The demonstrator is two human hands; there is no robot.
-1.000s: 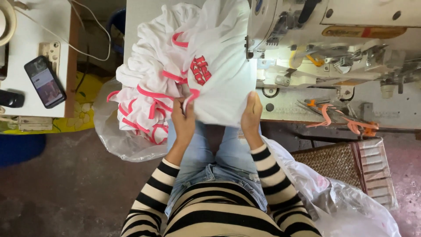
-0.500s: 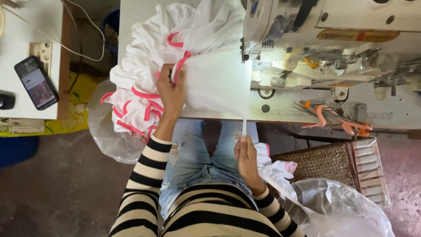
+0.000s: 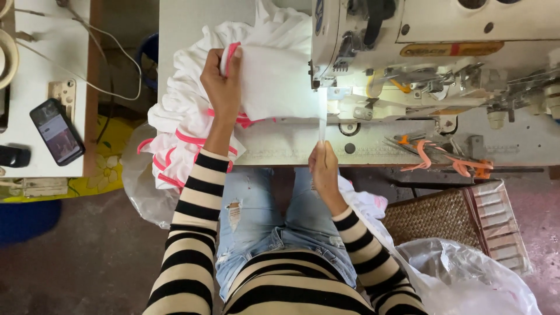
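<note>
Left hand (image 3: 221,87) fingers clamped on pink-trimmed edge of white garment (image 3: 274,87) lying on sewing table (image 3: 175,35) against the sewing machine (image 3: 431,58); right hand (image 3: 324,166) at front table edge, fingertips pinched together on narrow white strip (image 3: 321,125) hanging from the garment.

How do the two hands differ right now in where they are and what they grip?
The left hand is stretched out over the table, pinching the pink-trimmed edge of the white garment; the right hand sits at the table's near edge, pinching a narrow white strip that runs toward the sewing machine. The left arm is extended, the right bent close to the body. Both grip white fabric and wear striped sleeves.
</note>
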